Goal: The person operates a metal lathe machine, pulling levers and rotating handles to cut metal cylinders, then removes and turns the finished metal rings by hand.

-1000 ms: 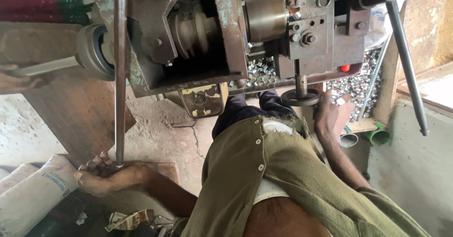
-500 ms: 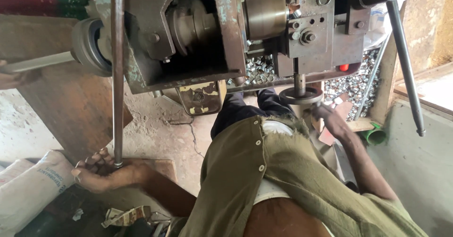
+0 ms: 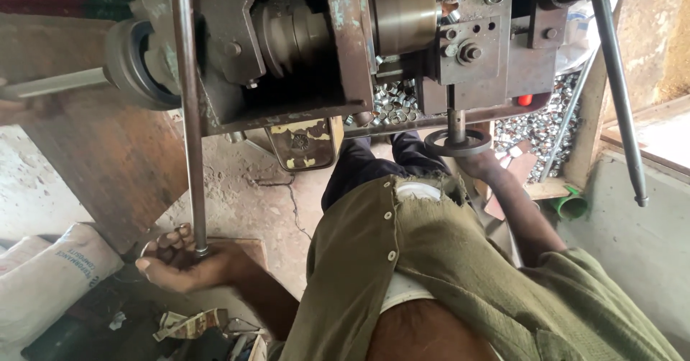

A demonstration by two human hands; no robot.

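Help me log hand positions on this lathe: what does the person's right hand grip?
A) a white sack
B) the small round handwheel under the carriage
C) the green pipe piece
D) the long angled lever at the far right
B: the right hand closes on the small round handwheel beneath the carriage.

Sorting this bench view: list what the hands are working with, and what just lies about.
In use: left hand at the long lever rod; right hand at the small handwheel of the lathe-like machine.

Lying about: white sack, green cup, loose metal rings.
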